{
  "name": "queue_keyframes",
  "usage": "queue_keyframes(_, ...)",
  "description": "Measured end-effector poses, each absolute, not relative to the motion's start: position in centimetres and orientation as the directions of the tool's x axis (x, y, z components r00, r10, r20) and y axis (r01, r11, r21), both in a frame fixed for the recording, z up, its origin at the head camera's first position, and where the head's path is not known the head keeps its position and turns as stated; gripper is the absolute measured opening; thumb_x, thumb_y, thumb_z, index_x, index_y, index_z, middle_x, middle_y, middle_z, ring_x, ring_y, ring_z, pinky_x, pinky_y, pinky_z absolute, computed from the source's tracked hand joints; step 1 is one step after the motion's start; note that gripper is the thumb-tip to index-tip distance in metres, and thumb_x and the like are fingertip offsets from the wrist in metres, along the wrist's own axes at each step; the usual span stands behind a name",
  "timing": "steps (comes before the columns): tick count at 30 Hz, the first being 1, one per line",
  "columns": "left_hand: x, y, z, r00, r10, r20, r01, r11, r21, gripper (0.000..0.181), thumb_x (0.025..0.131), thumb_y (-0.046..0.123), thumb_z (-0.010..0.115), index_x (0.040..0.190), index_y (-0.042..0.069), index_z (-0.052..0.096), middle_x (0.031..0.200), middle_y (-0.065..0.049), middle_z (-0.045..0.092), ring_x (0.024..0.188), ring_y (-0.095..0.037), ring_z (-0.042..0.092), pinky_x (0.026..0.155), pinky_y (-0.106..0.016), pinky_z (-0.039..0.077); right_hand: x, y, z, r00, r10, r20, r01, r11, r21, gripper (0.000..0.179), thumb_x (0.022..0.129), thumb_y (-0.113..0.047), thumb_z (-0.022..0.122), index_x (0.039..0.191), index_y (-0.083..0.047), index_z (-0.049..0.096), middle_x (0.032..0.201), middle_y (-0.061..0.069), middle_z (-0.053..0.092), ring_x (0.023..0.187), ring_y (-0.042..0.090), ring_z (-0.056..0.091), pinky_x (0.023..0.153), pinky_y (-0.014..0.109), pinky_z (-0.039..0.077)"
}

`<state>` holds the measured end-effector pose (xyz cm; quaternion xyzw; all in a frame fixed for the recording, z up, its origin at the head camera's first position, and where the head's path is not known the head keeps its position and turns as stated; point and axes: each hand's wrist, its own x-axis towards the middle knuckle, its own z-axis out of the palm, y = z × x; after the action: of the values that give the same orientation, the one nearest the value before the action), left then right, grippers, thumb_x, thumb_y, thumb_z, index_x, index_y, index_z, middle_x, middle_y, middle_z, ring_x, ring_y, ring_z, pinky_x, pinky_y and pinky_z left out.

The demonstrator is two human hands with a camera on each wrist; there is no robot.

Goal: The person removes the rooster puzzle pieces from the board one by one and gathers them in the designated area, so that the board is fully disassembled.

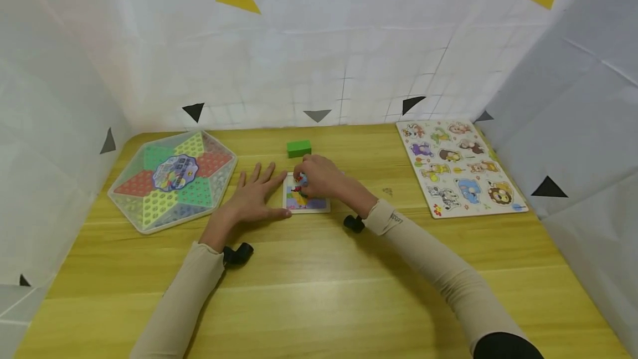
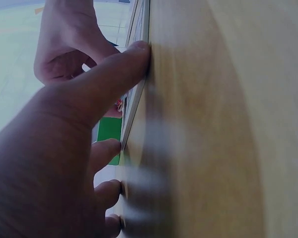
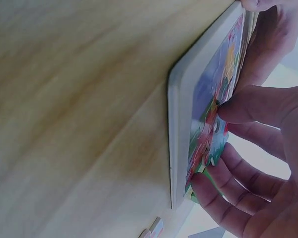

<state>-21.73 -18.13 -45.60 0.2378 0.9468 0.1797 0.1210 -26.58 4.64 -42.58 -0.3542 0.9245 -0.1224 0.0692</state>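
Note:
A small picture puzzle in a white-edged tray (image 1: pixel 310 211) lies flat on the table between both hands. My left hand (image 1: pixel 253 198) rests beside it with spread fingers; thumb and index fingertip touch its left edge. Reaching over from the right, my right hand (image 1: pixel 321 175) covers the tray's upper right part. In the right wrist view its thumb and fingertips pinch a blue-green puzzle piece (image 3: pixel 220 133), which stands tilted above the picture. Colourful printed pieces (image 1: pixel 299 198) show beside the fingers. A green block (image 1: pixel 299 148) sits just beyond the tray.
To the left lies a hexagonal Chinese checkers set (image 1: pixel 229 179) with coloured star points. At the far right is an animal puzzle board (image 1: pixel 436 181). A small loose wooden piece (image 3: pixel 155 229) lies past the tray in the right wrist view. White sheets (image 1: pixel 319 43) enclose the table.

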Motion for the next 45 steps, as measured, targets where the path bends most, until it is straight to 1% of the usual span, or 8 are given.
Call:
queue_keyframes(12,-21.7,-18.0,-45.4,-0.855,0.497,-0.147,0.409,0.821,0.397,0.102,0.083,0.073,0.063,0.162,0.026,0.019,0.167,-0.012,0.001,0.15,-0.041,-0.009,0.112,-0.067,-0.008,-26.7,4.9,-42.4,-0.738,-0.675,-0.017,-0.642,0.709,-0.29,0.02,0.087,-0.022,0.079,0.105,-0.015,0.075,0.094,0.003,0.059,0.077,0.017,0.051,0.065,0.03,0.045)
queue_keyframes(17,-21.7,-18.0,-45.3,-0.852,0.502,-0.152,0.412,0.82,0.398,0.103,0.083,0.074,0.062,0.162,0.025,0.018,0.167,-0.012,0.0,0.15,-0.041,-0.01,0.112,-0.068,-0.008,-26.7,4.9,-42.4,-0.727,-0.687,-0.013,-0.653,0.697,-0.296,0.02,0.087,-0.021,0.079,0.105,-0.014,0.075,0.095,0.004,0.06,0.078,0.017,0.052,0.067,0.031,0.045)
queue_keyframes(22,-21.6,-18.1,-45.2,-0.855,0.495,-0.157,0.405,0.825,0.393,0.103,0.083,0.074,0.062,0.162,0.024,0.019,0.167,-0.012,0.0,0.15,-0.041,-0.009,0.112,-0.067,-0.008,-26.9,5.1,-41.8,-0.72,-0.693,0.022,-0.666,0.683,-0.301,0.021,0.086,-0.016,0.077,0.106,-0.013,0.077,0.097,0.005,0.062,0.08,0.017,0.051,0.07,0.031,0.046)
queue_keyframes(27,-21.6,-18.1,-45.2,-0.856,0.494,-0.152,0.407,0.825,0.392,0.103,0.083,0.074,0.062,0.162,0.025,0.019,0.167,-0.012,0.001,0.15,-0.041,-0.009,0.113,-0.067,-0.008,-26.9,5.8,-40.8,-0.722,-0.691,0.047,-0.665,0.673,-0.323,0.021,0.084,-0.01,0.075,0.105,-0.009,0.077,0.098,0.006,0.064,0.081,0.019,0.052,0.071,0.033,0.047)
queue_keyframes(31,-21.5,-18.1,-45.1,-0.854,0.499,-0.146,0.409,0.818,0.404,0.102,0.083,0.073,0.063,0.162,0.024,0.02,0.167,-0.013,0.002,0.15,-0.042,-0.009,0.112,-0.067,-0.008,-26.7,6.5,-40.1,-0.714,-0.699,0.045,-0.676,0.672,-0.302,0.022,0.084,-0.009,0.074,0.105,-0.007,0.078,0.1,0.006,0.065,0.085,0.019,0.054,0.074,0.034,0.048)
queue_keyframes(35,-21.5,-18.0,-45.0,-0.854,0.499,-0.146,0.408,0.817,0.409,0.103,0.083,0.072,0.064,0.162,0.023,0.02,0.167,-0.015,0.002,0.15,-0.043,-0.008,0.112,-0.068,-0.008,-26.6,7.1,-39.6,-0.708,-0.705,0.054,-0.689,0.671,-0.274,0.021,0.085,-0.009,0.076,0.106,-0.006,0.078,0.098,0.008,0.065,0.084,0.021,0.056,0.074,0.035,0.049)
queue_keyframes(41,-21.5,-18.0,-45.1,-0.855,0.498,-0.147,0.41,0.821,0.398,0.105,0.082,0.073,0.064,0.162,0.023,0.02,0.167,-0.015,0.002,0.15,-0.043,-0.008,0.112,-0.068,-0.008,-26.5,8.4,-38.9,-0.712,-0.7,0.053,-0.687,0.679,-0.257,0.023,0.085,-0.011,0.08,0.107,-0.004,0.078,0.097,0.011,0.064,0.083,0.023,0.056,0.074,0.036,0.05)
queue_keyframes(45,-21.6,-17.9,-45.2,-0.857,0.496,-0.141,0.412,0.823,0.391,0.105,0.081,0.074,0.064,0.162,0.023,0.02,0.167,-0.015,0.003,0.15,-0.043,-0.007,0.112,-0.068,-0.008,-26.5,9.5,-38.8,-0.72,-0.693,0.046,-0.68,0.689,-0.251,0.023,0.086,-0.009,0.078,0.107,-0.003,0.077,0.099,0.013,0.064,0.085,0.024,0.057,0.076,0.038,0.051)
